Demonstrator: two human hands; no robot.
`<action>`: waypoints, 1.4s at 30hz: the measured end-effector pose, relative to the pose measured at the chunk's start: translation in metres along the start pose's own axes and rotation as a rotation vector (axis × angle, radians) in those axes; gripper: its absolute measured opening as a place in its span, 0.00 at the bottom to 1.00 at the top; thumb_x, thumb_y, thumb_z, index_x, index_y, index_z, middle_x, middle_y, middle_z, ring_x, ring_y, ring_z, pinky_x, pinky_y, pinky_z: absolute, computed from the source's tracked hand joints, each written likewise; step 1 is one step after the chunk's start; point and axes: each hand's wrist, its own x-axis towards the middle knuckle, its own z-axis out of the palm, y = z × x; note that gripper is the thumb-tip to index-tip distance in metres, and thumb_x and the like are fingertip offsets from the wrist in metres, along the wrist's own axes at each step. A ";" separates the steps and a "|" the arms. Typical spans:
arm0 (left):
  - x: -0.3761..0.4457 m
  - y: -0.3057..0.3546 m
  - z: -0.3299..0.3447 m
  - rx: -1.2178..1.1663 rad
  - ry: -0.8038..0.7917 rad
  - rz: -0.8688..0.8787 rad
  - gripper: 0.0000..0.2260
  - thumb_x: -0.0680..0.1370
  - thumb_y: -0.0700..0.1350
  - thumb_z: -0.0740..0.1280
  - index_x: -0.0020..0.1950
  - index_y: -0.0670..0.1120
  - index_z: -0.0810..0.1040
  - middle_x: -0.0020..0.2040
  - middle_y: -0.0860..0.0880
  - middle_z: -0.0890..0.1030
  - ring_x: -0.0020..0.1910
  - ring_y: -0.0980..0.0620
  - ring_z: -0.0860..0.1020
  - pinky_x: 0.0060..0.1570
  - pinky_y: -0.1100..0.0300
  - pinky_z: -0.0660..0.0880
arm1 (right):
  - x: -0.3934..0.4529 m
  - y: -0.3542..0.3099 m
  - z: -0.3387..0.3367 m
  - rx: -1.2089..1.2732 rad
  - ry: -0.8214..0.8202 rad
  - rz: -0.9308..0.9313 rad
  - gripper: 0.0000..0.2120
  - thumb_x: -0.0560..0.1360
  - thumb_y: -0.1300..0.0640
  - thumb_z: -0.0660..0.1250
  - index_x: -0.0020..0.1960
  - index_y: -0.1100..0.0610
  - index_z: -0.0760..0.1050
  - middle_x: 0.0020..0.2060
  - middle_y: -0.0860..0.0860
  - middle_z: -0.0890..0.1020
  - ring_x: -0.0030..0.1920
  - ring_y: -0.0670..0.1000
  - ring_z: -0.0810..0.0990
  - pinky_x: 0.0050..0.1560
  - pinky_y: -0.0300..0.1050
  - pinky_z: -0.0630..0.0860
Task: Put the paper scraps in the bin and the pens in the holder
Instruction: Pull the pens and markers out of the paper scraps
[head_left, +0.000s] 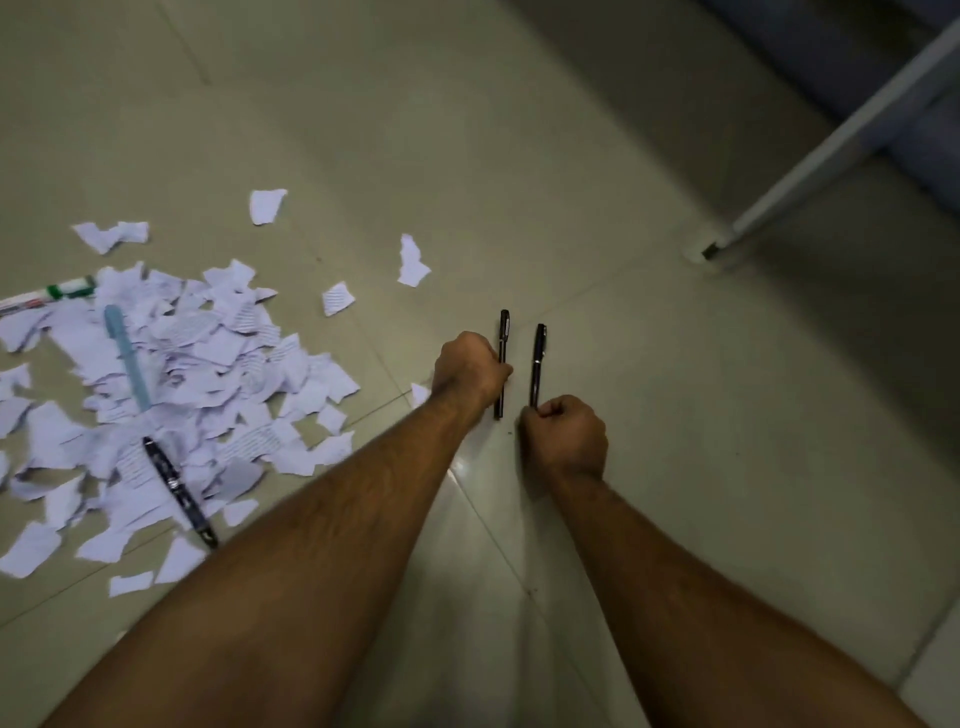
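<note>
Two black pens lie side by side on the tiled floor. My left hand (467, 371) curls round the middle of the left black pen (503, 343). My right hand (569, 434) pinches the near end of the right black pen (537, 364). A big heap of white paper scraps (171, 384) covers the floor at the left. On the heap lie a light blue pen (127, 358) and another black pen (179, 491). A green-and-white marker (49, 293) pokes out at the heap's far left edge. No bin or holder is in view.
Loose scraps lie apart from the heap, such as one (413, 260) beyond my left hand and one (267, 205) farther back. A white furniture leg (831, 150) slants down to the floor at the upper right, with dark fabric behind it.
</note>
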 end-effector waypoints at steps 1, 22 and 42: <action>-0.002 0.003 0.006 0.035 0.000 0.008 0.10 0.71 0.48 0.75 0.47 0.43 0.83 0.46 0.44 0.85 0.47 0.43 0.83 0.47 0.56 0.80 | 0.001 0.001 0.000 -0.015 -0.001 -0.006 0.05 0.70 0.51 0.71 0.42 0.51 0.78 0.40 0.48 0.82 0.41 0.52 0.79 0.43 0.40 0.73; -0.055 -0.123 -0.141 -0.184 0.572 -0.179 0.08 0.75 0.49 0.68 0.46 0.45 0.81 0.42 0.50 0.82 0.41 0.49 0.77 0.41 0.62 0.68 | -0.112 -0.131 0.107 0.167 -0.280 -0.356 0.06 0.72 0.50 0.67 0.46 0.51 0.79 0.41 0.49 0.85 0.46 0.54 0.82 0.44 0.41 0.73; -0.083 -0.229 -0.188 -0.204 0.418 -0.439 0.11 0.71 0.51 0.74 0.45 0.44 0.82 0.40 0.46 0.83 0.38 0.45 0.82 0.41 0.54 0.82 | -0.172 -0.217 0.222 -0.240 -0.486 -0.761 0.13 0.73 0.48 0.68 0.52 0.55 0.81 0.48 0.54 0.84 0.50 0.58 0.82 0.49 0.48 0.79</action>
